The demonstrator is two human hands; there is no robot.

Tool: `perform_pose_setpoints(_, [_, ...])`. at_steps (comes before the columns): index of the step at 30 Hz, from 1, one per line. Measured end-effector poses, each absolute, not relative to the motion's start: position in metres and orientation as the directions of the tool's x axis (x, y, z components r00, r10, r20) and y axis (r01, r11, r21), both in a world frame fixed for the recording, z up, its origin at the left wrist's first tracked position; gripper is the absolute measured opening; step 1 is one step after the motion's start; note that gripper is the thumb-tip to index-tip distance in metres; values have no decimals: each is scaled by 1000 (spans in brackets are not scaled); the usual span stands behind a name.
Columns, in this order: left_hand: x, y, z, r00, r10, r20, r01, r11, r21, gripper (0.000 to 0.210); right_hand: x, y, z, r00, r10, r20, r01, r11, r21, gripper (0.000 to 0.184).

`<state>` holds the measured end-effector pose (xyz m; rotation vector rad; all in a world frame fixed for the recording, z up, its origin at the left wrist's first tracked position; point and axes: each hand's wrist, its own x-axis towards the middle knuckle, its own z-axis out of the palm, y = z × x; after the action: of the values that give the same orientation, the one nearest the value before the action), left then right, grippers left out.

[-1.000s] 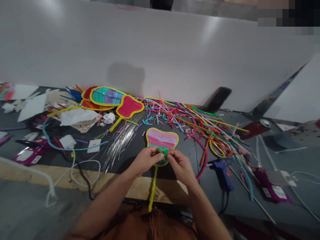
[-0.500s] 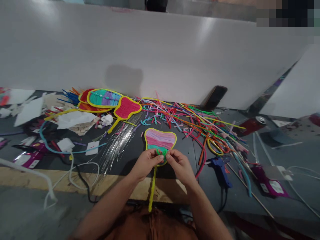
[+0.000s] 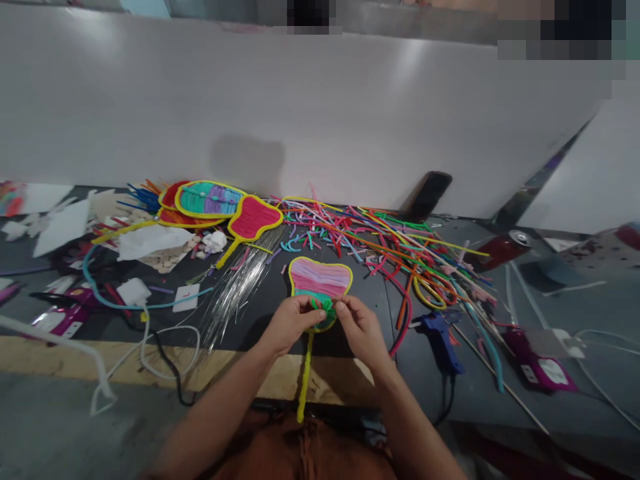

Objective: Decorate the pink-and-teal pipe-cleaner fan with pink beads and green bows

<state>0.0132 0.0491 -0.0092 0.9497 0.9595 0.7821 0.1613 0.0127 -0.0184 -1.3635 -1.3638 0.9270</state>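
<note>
Below centre frame, the left hand and right hand tightly pinch a small green piece over the pink-and-teal fan, both things probably light and bendable, the fan best held by its yellow stem.

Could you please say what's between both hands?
In the head view, a small green curled strip lies between left hand and right hand, over a yellow-edged striped paddle.
</note>
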Motion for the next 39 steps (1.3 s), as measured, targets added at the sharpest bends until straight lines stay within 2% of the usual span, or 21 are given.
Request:
perform_pose_setpoints(4, [9, 54, -12, 424, 855, -299, -45, 349, 936, 26, 169, 24, -13, 29, 996, 80, 277, 69, -958, 24])
perform_pose_setpoints(7, [-2, 60, -13, 351, 913, -209, 75, 195, 978, 31, 180, 43, -10, -48, 999, 19, 316, 33, -948, 30])
perform_pose_setpoints(9, [-14, 63, -12, 254, 961, -107, 225, 49, 973, 29, 187, 55, -10, -131, 991, -20, 372, 31, -928, 30])
perform_pose_setpoints(12, [-30, 61, -12, 200, 979, 35, 463, -126, 878, 22, 188, 63, -11, -245, 966, -82, 469, 44, -882, 30])
perform_pose_setpoints(16, [-42, 44, -17, 258, 954, 154, 631, -288, 721, 15, 171, 57, -17, -323, 936, -141, 550, 64, -833, 28])
perform_pose_setpoints(19, [-44, 32, -22, 286, 929, 234, 707, -369, 604, 16, 161, 52, -21, -291, 940, -177, 700, 83, -709, 26])
perform_pose_setpoints(21, [-45, 25, -24, 310, 913, 266, 729, -408, 549, 20, 160, 51, -21, -248, 955, -161, 789, 103, -606, 23])
perform_pose_setpoints(23, [-46, 20, -25, 345, 899, 271, 739, -438, 511, 25, 165, 48, -19, -196, 973, -119, 824, 98, -559, 24])
perform_pose_setpoints(32, [-35, 13, -32, 541, 809, 230, 763, -587, 271, 47, 206, 11, -16, -8, 1000, -30, 713, -15, -701, 35])
perform_pose_setpoints(34, [-33, 19, -30, 550, 806, 218, 760, -592, 270, 42, 210, 0, -17, 28, 999, -28, 683, -40, -729, 34])
perform_pose_setpoints(39, [-22, 42, -21, 492, 859, 141, 786, -508, 352, 28, 214, -23, -22, 67, 998, -21, 587, -56, -808, 32])
